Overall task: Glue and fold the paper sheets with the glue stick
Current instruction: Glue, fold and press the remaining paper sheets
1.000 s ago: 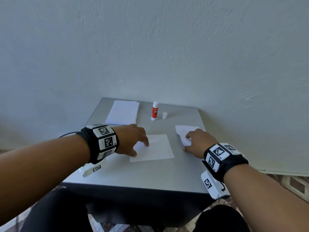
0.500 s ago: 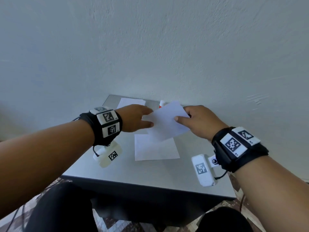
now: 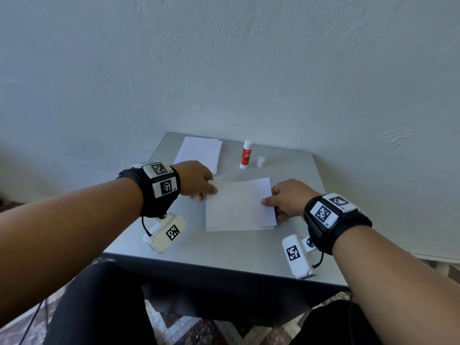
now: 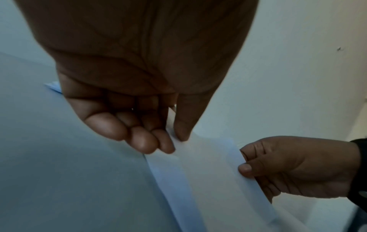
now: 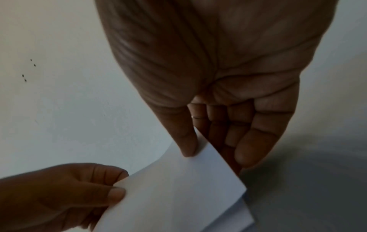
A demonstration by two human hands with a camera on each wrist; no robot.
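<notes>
Paper sheets number two at the middle of the grey table: an upper sheet held just over a lower sheet whose near edge peeks out beneath it. At about 11 o'clock from them lies one stack of spare sheets, and at about 12 o'clock stands one glue stick, upright and uncapped, red label with white lettering too small to read for sure; its single white cap sits just beside it toward 3 o'clock. Two hands work the upper sheet — the left hand pinches its far-left corner between thumb and curled fingers, and the right hand pinches its right edge, thumb on top, fingers underneath. Each wrist wears a black band with square black-and-white code tags, and a white camera block hangs under each. The head view alone shows the glue stick, cap and stack. The left wrist view shows what the head view hides: the left thumb tip pressing the sheet against the fingertips, and the lower sheet's edge below. The right wrist view shows the right fingers under the paper, the edge caught against the thumb.
</notes>
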